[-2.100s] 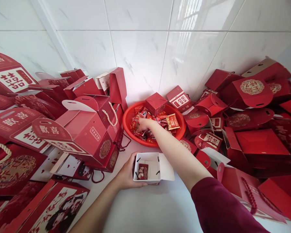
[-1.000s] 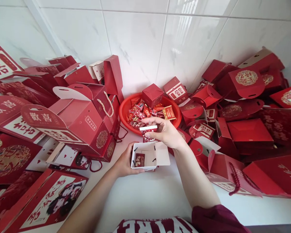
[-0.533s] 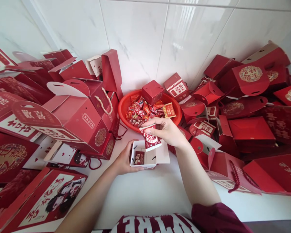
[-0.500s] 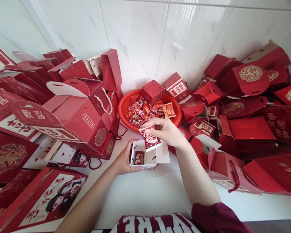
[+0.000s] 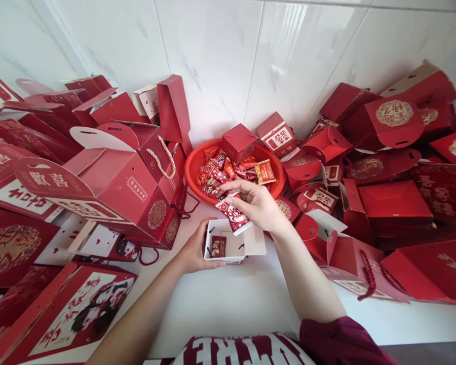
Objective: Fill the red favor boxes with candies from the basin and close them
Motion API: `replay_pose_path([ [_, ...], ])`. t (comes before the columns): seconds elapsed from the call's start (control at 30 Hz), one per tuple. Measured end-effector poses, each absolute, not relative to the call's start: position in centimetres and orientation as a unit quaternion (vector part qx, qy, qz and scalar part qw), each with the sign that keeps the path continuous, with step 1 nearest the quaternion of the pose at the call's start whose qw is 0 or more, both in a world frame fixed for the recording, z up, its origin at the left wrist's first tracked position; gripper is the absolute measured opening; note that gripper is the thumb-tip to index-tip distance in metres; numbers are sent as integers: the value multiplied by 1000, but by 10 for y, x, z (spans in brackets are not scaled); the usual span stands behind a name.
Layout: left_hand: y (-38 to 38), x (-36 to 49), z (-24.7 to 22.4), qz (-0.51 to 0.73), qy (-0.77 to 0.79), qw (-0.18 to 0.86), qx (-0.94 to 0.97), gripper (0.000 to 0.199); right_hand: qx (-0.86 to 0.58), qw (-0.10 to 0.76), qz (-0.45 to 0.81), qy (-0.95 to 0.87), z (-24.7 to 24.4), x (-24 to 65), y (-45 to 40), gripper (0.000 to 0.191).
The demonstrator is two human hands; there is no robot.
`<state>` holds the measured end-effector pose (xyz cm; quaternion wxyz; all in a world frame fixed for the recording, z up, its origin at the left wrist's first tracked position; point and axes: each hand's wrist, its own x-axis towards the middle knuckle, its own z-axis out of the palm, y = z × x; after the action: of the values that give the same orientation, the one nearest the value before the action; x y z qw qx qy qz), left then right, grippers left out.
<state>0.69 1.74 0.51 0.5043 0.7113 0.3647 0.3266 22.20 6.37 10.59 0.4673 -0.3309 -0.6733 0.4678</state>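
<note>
"Right hand (image 5: 260, 205) first: how is it set?"

"Thumb and fingers nearly together at mid-frame, pinching a candy packet (image 5: 233, 215). Lower and further left, the left hand (image 5: 196, 251) is half open, spread round the left side of an open gift box (image 5: 233, 248)."

"And around them, biggest first?"

"White tiled wall (image 5: 209, 56) across the top, white tabletop (image 5: 213, 304) at lower middle. Handled red gift boxes (image 5: 106, 182) crowd the left of the frame; tumbled red cartons (image 5: 395, 200) fill the right, piled toward the upper right."

"What's between?"

"Red plastic basin (image 5: 188, 175) with wrapped candies (image 5: 217, 175), just above the hands. One maroon carton (image 5: 239, 142) overlaps its back and hides some candies; the right hand blocks part of its front rim."

"Where does the held box sit?"

"Lower middle, near the basin, its white flap (image 5: 255, 247) out to the right and partly covered by the right hand. The pinched packet hangs tilted, hiding part of the box's back edge. Smallest, one dark red packet (image 5: 218, 247) lies inside, toward the left."
</note>
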Motion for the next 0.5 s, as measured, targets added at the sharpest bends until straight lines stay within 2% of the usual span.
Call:
replay_pose_path([
  [0.13,18,5,1,315,377,505,710,101,-293,509,472,-657,106,221,63,19],
  [0.2,18,4,-1,312,385,497,712,104,-298,495,456,-677,107,222,62,14],
  [0.37,18,5,-2,313,385,489,717,106,-344,311,376,-802,110,223,59,14],
  [0.43,18,5,-1,314,380,489,719,104,-369,279,321,-827,111,223,59,14],
  [0.5,18,5,0,315,380,482,724,103,-383,285,285,-831,111,224,59,12],
])
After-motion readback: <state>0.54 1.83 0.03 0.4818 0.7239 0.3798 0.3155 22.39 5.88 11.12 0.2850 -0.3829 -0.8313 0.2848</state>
